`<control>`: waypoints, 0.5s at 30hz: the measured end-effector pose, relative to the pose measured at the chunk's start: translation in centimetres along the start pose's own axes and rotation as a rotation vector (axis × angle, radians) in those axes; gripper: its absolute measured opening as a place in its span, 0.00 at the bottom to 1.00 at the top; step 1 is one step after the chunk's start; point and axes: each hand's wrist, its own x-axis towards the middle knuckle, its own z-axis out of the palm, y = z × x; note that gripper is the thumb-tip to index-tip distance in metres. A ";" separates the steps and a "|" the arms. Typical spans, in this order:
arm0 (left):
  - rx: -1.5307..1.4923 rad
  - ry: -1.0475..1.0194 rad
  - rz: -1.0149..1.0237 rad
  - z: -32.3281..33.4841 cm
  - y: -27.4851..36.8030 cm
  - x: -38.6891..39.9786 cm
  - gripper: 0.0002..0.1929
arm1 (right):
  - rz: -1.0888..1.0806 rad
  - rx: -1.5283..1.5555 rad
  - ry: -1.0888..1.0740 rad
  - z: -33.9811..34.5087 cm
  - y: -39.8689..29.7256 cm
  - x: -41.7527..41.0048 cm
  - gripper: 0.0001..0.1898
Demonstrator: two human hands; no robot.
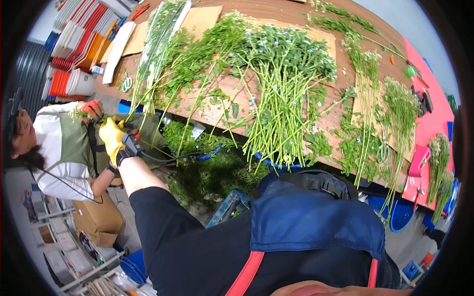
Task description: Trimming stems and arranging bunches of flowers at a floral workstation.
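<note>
My left hand (112, 135), in a yellow glove with a dark device strapped at the wrist, reaches out to the left beside a co-worker. Its fingers are close to the co-worker's red-gloved hand (92, 110), which is near a small sprig of white flowers (77, 114). Whether my fingers grip anything cannot be made out. My right hand is out of view. Before me on the wooden table (222, 83) lies a large bundle of blue-flowered stems (281, 96), cut ends toward me. Left of it are leafy green stems (196, 59) and flowers in a clear sleeve (161, 40).
Bunches of small white flowers (400, 100) lie to the right near green-handled scissors (383, 152). Another pair of scissors (127, 84) rests at the left. Plant cuttings (218, 174) pile below the table edge. A cardboard box (98, 218) stands behind the co-worker (63, 148).
</note>
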 end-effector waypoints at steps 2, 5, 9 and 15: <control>0.026 0.003 0.027 -1.1 1.1 -1.1 0.13 | -0.006 0.005 -0.010 0.3 0.4 0.0 0.12; 0.073 0.021 0.089 -2.7 1.9 -2.6 0.15 | -0.021 0.006 -0.026 0.3 0.6 0.5 0.12; 0.130 0.057 0.221 -3.7 1.5 -3.7 0.17 | -0.080 -0.007 -0.037 -0.2 0.3 2.0 0.12; 0.208 0.202 0.512 -2.1 5.0 -2.5 0.17 | -0.187 0.177 0.310 -3.5 1.9 3.9 0.12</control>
